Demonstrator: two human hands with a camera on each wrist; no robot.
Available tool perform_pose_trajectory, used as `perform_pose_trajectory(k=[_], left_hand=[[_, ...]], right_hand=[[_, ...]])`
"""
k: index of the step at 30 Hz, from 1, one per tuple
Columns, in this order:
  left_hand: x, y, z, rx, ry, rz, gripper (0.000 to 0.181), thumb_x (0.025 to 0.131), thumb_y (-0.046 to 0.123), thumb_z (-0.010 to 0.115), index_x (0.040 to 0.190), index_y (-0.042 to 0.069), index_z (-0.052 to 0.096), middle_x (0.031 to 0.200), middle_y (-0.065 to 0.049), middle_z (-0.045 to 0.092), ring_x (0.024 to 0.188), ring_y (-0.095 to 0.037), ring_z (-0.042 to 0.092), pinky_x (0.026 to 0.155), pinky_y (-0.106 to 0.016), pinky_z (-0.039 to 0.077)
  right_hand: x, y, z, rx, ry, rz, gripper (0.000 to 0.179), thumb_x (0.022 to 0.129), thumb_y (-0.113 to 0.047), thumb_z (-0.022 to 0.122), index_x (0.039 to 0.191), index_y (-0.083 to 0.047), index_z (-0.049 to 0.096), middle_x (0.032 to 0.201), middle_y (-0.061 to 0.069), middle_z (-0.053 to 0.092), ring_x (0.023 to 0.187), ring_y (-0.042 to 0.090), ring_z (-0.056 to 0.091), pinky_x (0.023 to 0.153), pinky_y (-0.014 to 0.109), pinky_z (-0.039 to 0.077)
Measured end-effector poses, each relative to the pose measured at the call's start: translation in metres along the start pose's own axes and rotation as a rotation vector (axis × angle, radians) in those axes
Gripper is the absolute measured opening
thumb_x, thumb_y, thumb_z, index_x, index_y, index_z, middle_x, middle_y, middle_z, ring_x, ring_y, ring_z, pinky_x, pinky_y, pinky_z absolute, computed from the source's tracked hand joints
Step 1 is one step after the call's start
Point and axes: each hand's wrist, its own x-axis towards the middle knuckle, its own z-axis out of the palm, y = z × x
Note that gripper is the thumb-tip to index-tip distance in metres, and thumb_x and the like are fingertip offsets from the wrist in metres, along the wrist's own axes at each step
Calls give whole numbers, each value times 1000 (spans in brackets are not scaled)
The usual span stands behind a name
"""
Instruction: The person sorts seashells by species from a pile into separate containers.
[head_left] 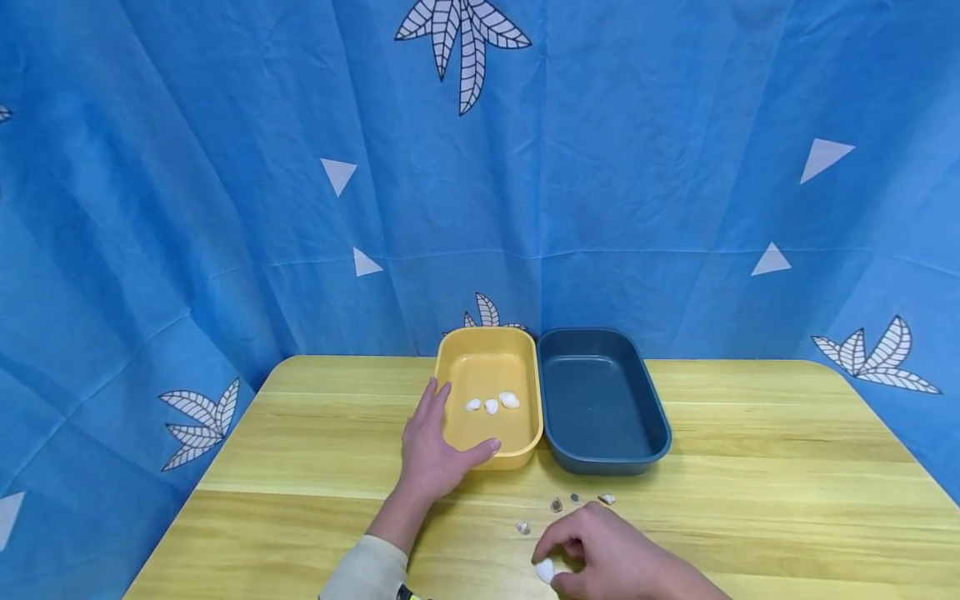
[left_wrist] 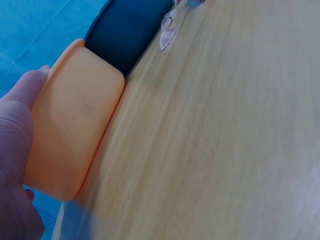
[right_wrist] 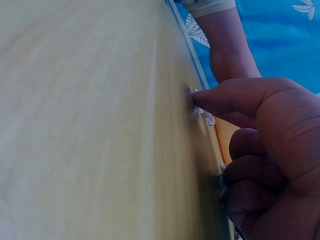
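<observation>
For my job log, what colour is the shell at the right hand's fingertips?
White; the shell shows best in the head view.

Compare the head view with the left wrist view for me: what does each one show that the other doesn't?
Only the head view shows the white shells inside the yellow container, the right hand pinching a white shell, and the pale left sleeve.

Only the left wrist view gives a broad, face-on look at the yellow container's outer wall.

Both share the left hand at the yellow container, the dark blue container, small shells on the table, and blue cloth.
</observation>
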Motion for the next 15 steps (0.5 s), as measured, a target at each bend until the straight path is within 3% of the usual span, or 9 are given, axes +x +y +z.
perform_pose_trajectory(k=[7,15], left_hand=[[0,1,0,6,2,-2,111,67,60,84,156,16,34,165,0,16,146,-30,22,114,-59,15],[-1,0,1,10,2,-12,112,67,60,85,156,16,34,165,1,16,147,-31,21,114,-59,16]], right_hand=[[-1,2,1,-11,24,63,20,81,-16,82,96,-24,72,60,-19,39,53,-4,36,51,17,39],[-1,4,3,-16,41,103,18,79,-17,82,89,-25,70,60,-19,42,54,-4,39,51,17,40]])
